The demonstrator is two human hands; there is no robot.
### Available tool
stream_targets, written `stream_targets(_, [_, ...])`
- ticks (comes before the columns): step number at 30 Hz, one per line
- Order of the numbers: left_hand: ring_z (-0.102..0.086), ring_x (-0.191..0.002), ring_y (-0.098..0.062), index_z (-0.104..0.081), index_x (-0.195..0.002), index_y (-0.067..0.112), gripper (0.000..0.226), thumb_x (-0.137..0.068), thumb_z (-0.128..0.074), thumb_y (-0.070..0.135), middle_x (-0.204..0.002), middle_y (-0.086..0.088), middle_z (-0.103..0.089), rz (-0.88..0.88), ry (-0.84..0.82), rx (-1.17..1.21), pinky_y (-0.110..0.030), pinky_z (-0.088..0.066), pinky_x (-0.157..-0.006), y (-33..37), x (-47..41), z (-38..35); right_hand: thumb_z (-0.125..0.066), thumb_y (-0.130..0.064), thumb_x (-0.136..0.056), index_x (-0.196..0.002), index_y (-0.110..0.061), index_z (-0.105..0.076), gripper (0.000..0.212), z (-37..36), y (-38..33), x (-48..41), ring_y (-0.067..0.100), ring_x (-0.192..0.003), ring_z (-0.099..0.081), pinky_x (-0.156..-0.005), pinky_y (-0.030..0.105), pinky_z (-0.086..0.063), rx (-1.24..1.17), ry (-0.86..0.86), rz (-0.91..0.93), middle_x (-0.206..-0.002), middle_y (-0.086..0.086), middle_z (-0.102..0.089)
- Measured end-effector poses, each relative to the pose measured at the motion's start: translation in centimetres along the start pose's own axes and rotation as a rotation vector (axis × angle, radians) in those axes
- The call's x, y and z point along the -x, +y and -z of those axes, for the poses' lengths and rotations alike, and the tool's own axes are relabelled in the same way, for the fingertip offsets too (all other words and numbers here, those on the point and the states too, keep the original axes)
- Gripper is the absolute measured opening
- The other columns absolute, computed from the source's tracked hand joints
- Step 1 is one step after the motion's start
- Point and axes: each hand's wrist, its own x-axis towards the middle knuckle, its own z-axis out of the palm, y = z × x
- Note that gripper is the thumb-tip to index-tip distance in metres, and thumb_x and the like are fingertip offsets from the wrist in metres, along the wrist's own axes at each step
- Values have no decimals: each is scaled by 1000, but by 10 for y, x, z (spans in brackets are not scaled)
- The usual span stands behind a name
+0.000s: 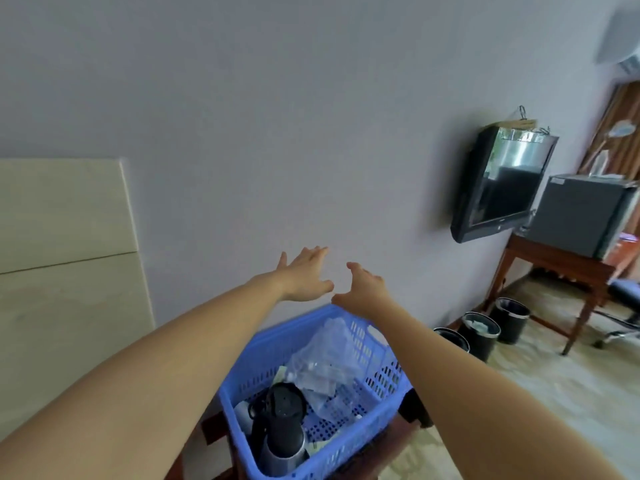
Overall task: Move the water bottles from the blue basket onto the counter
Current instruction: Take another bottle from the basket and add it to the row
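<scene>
A blue plastic basket stands low in the middle of the view on a dark wooden stand. Inside lie clear plastic water bottles in crinkled wrap, and a black and steel kettle at the near end. Both arms stretch forward over the basket. My left hand is open with fingers spread, above the basket's far rim, holding nothing. My right hand is also open, just above the far rim and close beside the left hand. No counter shows in this view.
A plain wall fills the upper view. A pale wooden panel stands at the left. A wall-mounted television, a grey box on a wooden table and three black bins are at the right.
</scene>
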Motion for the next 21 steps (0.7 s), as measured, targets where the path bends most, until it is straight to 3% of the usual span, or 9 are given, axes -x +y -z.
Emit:
stream_targets(10, [12,-150,-21,12,-154,17,84,-96,-43,43,-164,0,10,-6,-156,11,-55,11,-117,69,-52,-60,-63,-35,-84,-152,-20,-16,85,23,101,0,33,-141,-26,-114,45,-28,102,-42,-68,-155,4,-29])
stream_targets(21, [14,-150,-23,20,-152,19,89,-95,-43,48,-163,0,16,5,-260,-63,-58,12,-116,58,-137,-74,-61,-29,-84,-153,-19,-9,87,15,136,-77,34,-146,-14,-119,45,-20,97,-118,-69,-157,3,-24])
